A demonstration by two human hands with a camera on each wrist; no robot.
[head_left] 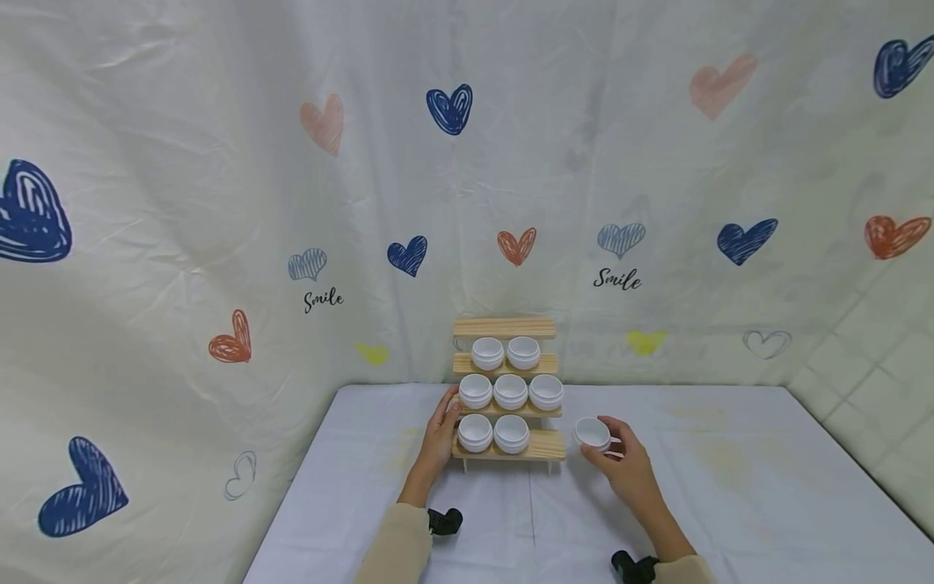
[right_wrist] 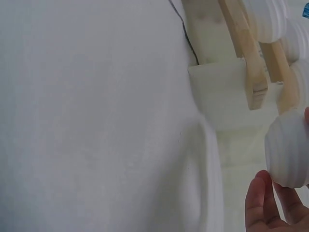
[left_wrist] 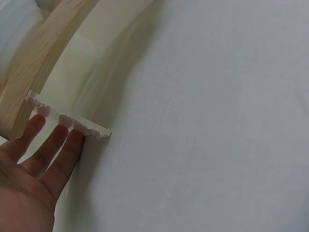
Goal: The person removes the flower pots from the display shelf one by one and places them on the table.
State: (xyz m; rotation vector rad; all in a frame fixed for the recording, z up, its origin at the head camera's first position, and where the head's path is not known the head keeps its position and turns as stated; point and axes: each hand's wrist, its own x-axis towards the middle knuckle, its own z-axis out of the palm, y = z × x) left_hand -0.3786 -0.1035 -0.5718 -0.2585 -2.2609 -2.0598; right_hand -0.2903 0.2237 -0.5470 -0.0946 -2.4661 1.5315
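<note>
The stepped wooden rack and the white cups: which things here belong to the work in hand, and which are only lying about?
In the work:
right hand holding a white cup
left hand resting against the wooden rack
seven cups on the rack

Only around:
white tablecloth
heart-printed backdrop

A small white ribbed cup (head_left: 592,433) sits upright, mouth up, just right of the wooden stepped rack (head_left: 543,445) holding seven like it.

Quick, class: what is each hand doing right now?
Left hand: open, fingers straight against the rack.
Right hand: holding a white cup.
</note>
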